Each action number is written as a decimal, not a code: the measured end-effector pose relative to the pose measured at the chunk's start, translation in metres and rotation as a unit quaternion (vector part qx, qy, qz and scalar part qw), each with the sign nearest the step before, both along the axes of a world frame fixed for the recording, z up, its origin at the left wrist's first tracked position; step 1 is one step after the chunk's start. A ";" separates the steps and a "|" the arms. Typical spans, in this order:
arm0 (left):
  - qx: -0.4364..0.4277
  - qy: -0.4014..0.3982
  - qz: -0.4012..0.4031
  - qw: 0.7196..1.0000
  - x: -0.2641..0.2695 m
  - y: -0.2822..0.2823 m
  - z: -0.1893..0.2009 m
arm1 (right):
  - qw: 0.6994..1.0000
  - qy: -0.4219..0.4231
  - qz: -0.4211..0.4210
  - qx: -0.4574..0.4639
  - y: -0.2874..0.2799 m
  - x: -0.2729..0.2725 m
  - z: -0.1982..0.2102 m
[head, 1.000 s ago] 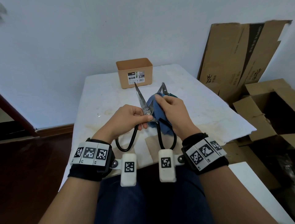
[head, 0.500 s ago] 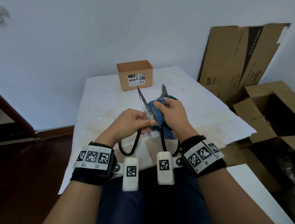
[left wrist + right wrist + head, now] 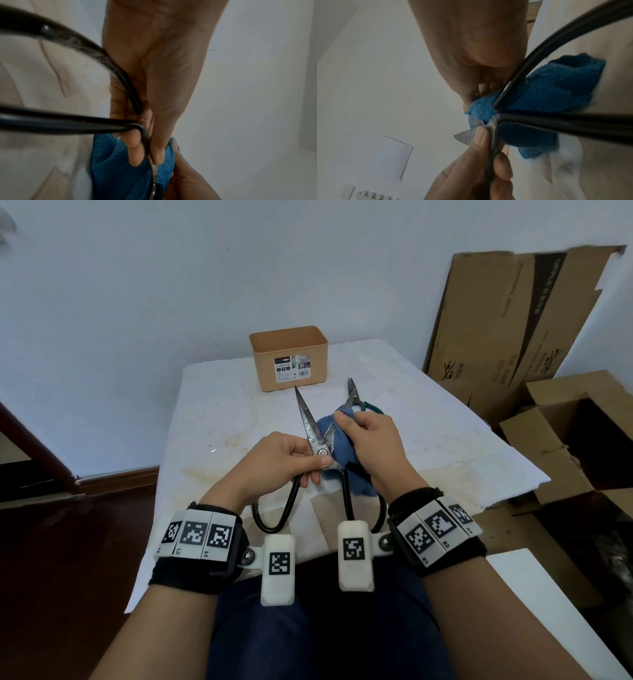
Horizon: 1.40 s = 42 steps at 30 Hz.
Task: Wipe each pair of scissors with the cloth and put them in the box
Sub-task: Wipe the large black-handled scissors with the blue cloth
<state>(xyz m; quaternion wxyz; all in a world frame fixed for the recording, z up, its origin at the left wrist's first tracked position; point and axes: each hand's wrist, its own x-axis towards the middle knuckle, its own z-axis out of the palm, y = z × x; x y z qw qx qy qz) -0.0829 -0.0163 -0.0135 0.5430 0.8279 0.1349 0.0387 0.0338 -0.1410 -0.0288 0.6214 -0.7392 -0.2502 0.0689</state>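
Observation:
Large black-handled scissors [image 3: 308, 422] are held up over the table with the blades spread. My left hand [image 3: 284, 460] pinches them at the pivot, thumb on top. In the left wrist view the black handle loops [image 3: 85, 124] run past that hand [image 3: 147, 158]. My right hand [image 3: 373, 446] grips a blue cloth [image 3: 337, 446] folded round the right blade, which is mostly hidden. The right wrist view shows the cloth [image 3: 556, 88] bunched at the pivot and a bare blade [image 3: 464, 136]. Small green-handled scissors [image 3: 354, 395] lie on the table behind my right hand. A tan box [image 3: 289, 357] stands at the table's far end.
The table [image 3: 219, 405] has a stained white cover and is bare to the left of my hands. Flattened cardboard [image 3: 513, 313] leans on the wall at the right. An open cardboard box [image 3: 565, 440] sits on the floor beside the table's right edge.
My right hand has rubbed the cloth a short way down and back up the right blade. My left hand keeps the same hold at the pivot.

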 end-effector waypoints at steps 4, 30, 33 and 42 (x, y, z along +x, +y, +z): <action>0.000 -0.002 -0.001 1.000 -0.001 0.001 0.000 | 1.000 0.012 -0.001 0.011 0.000 0.000 0.001; 0.014 0.004 0.002 1.000 -0.004 0.013 0.001 | 0.982 0.173 -0.053 0.057 -0.014 0.007 0.021; 0.016 0.006 0.000 1.000 -0.002 0.011 0.002 | 0.974 0.207 -0.039 0.086 -0.011 0.003 0.022; 0.026 0.005 0.022 0.999 -0.001 0.013 -0.001 | 0.964 0.222 0.081 0.126 -0.007 -0.001 0.022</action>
